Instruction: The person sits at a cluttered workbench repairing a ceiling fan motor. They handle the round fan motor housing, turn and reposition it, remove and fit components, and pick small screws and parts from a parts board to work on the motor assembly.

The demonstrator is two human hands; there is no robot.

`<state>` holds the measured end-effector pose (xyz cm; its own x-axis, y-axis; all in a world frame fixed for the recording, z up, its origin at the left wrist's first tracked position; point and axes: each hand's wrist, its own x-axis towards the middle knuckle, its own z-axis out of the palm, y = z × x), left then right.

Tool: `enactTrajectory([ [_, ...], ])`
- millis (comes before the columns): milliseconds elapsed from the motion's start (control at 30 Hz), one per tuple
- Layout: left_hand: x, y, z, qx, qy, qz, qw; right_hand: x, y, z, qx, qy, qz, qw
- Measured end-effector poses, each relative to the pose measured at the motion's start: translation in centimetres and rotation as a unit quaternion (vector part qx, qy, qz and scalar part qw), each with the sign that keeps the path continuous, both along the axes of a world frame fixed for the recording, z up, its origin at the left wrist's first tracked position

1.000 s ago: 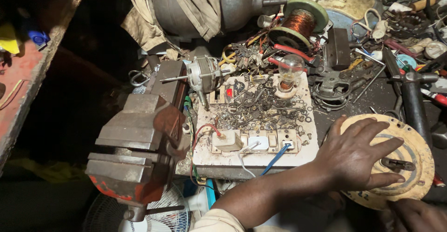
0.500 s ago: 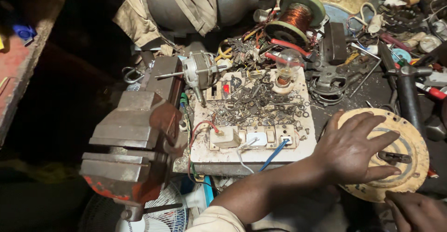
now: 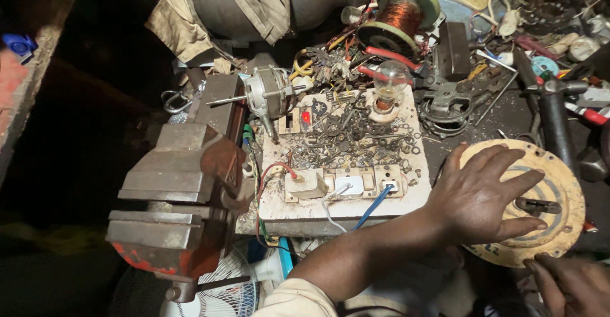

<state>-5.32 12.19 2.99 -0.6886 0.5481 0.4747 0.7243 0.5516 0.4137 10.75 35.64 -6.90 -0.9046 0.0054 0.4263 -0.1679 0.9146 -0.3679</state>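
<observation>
My left hand lies flat, fingers spread, on a round yellowish metal disc with a slotted centre, at the right of the bench. My left forearm reaches in from the bottom middle in a cream sleeve. My right hand shows only partly at the bottom right corner, its fingertips at the disc's lower rim. Its grip is hidden by the frame edge.
A white board carries switches, a bulb and several loose screws and washers. A heavy vise stands at the left. Behind are a small motor, a copper wire spool, pliers and clutter. A fan grille sits below.
My left hand stays spread on the disc. My right hand has come a little further into view at the bottom right. The view has shifted slightly.
</observation>
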Motion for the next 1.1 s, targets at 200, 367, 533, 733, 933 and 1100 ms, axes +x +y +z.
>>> enactTrajectory([
  [200, 0.0, 0.0, 0.1, 0.004, -0.001, -0.001, 1.000, 0.3, 0.1, 0.3, 0.083, 0.007, 0.016, 0.996],
  [367, 0.0, -0.2, 0.2, 0.014, 0.002, 0.003, 1.000, -0.2, -0.4, -0.1, 0.027, 0.045, 0.019, 0.998],
  [533, 0.3, -0.3, 0.5, 0.032, 0.001, 0.003, 0.999, -1.4, -1.0, 3.5, 0.207, 0.091, 0.119, 0.967],
  [733, -0.2, -0.5, 0.8, 0.064, -0.037, -0.063, 0.995, 0.8, -6.3, 8.3, -0.196, -0.152, -0.094, 0.964],
  [933, -0.1, 0.2, 1.9, 0.056, -0.048, -0.073, 0.995, 0.3, -5.8, 10.8, 0.026, -0.099, -0.026, 0.994],
  [1100, 0.1, 0.0, 3.3, 0.055, -0.025, -0.071, 0.996, 0.5, -6.3, 10.3, -0.014, -0.065, -0.041, 0.997],
])
